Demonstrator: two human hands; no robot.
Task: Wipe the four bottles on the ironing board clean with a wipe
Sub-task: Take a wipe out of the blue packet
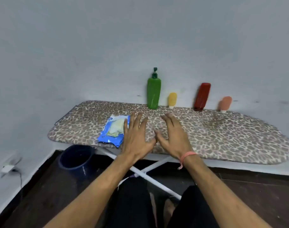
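1. Hands over the ironing board point(222, 137), nothing wiped yet by the look of it; the step in hand, as I judge it, is getting a wipe out of the blue wipe pack point(113, 130).
2. Wipe pack lies flat near the board's front edge, left of centre, just beside the left hand point(137, 137).
3. Bottles stand in a row at the back edge against the wall, well apart from the hands: green pump bottle point(154, 93), small yellow tube point(172, 99), red bottle point(202, 97) leaning slightly, small peach tube point(225, 104).
4. To do it well: pin the pack with one hand, lift the flap with the other, pull a single wipe. Then start at one end of the row, holding each bottle by its base; the tall ones look easy to tip.
5. Left hand: fingers point(132, 119) straight and spread, holding nothing; the outermost overlaps the pack's right edge, contact uncertain.
6. Right hand point(173, 137): fingers point(169, 120) straight, loosely spread, empty, over bare board. Thumbs nearly meet.
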